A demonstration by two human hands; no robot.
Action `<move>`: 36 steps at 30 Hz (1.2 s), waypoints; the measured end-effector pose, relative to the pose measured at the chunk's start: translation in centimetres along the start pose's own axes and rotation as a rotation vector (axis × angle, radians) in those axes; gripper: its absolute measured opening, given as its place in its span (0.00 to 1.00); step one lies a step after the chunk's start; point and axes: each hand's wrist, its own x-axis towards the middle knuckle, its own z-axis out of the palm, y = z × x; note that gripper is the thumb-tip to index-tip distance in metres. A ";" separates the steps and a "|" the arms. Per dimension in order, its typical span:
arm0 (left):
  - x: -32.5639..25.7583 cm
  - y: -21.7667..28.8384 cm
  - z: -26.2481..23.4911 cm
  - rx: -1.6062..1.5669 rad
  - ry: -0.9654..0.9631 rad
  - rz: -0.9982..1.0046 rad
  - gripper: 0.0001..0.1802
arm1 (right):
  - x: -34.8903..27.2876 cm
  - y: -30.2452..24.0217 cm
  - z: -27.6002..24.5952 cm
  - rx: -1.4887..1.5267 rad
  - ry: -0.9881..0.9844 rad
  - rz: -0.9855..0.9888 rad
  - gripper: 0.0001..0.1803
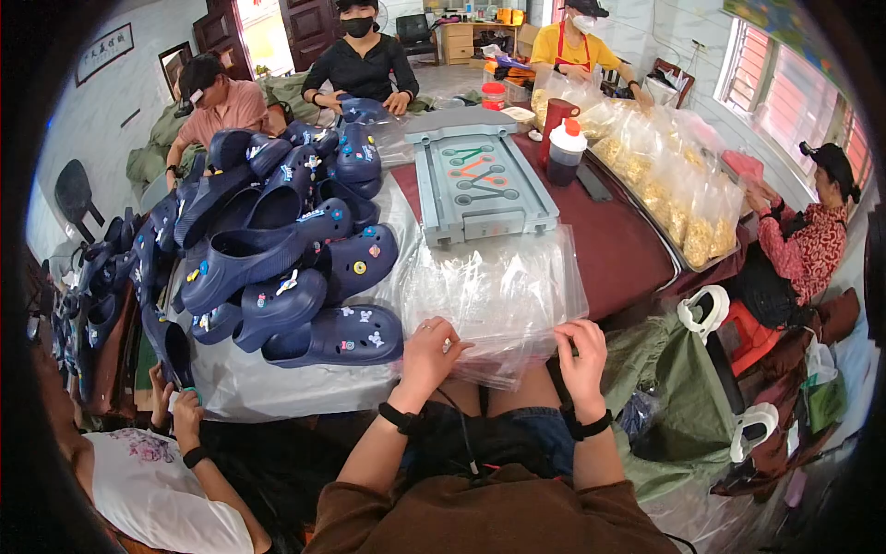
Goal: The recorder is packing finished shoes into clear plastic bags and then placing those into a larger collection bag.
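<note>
A stack of clear plastic bags [494, 277] lies at the table's near edge, in front of the grey plastic case. My left hand [432, 353] pinches the near edge of a clear bag, and a ring shows on one finger. At the same bag's right corner, my right hand [581, 355] closes thumb and fingertips on the thin film. Part of the film hangs over the edge above my lap. Just left of my left hand lies a navy clog [334, 336] with small charms, the nearest of a large heap.
Beyond the bags stand the grey case [484, 180], a dark bottle with a white cap [567, 152] and a red mug [554, 120]. Filled bags [660, 171] sit on a tray at right. Several people work around the table, one close at my left [157, 480].
</note>
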 end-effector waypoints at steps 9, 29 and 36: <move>-0.3 0.5 0.0 0.022 -0.038 0.145 0.10 | -0.6 0.3 0.2 0.120 0.198 0.047 0.08; -0.3 -0.2 2.3 -0.103 -0.203 0.152 0.09 | 1.6 -6.2 7.5 0.275 -0.481 0.536 0.48; -1.5 -1.0 2.8 -0.208 -0.207 0.136 0.11 | -0.1 -1.8 8.7 0.420 -0.506 0.566 0.15</move>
